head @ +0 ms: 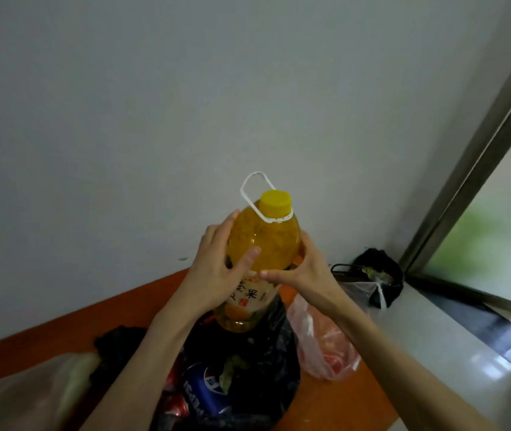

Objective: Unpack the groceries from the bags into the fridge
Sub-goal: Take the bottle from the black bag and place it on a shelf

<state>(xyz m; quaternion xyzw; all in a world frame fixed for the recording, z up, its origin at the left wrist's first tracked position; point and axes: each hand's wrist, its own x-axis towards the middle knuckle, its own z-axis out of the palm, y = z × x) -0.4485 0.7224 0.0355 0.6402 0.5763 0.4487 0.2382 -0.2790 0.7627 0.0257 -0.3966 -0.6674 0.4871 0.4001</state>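
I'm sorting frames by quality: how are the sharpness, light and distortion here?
Head view: soft overall; the bottle between the left hand and right hand reads best, the black bag is murky. Dim, even light, glare on the floor at right. Wide-angle bending tilts the window frame.

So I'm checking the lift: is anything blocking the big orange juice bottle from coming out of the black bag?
Nothing visible does. Both hands, left hand and right hand, grip the big orange juice bottle, already above the black plastic bag.
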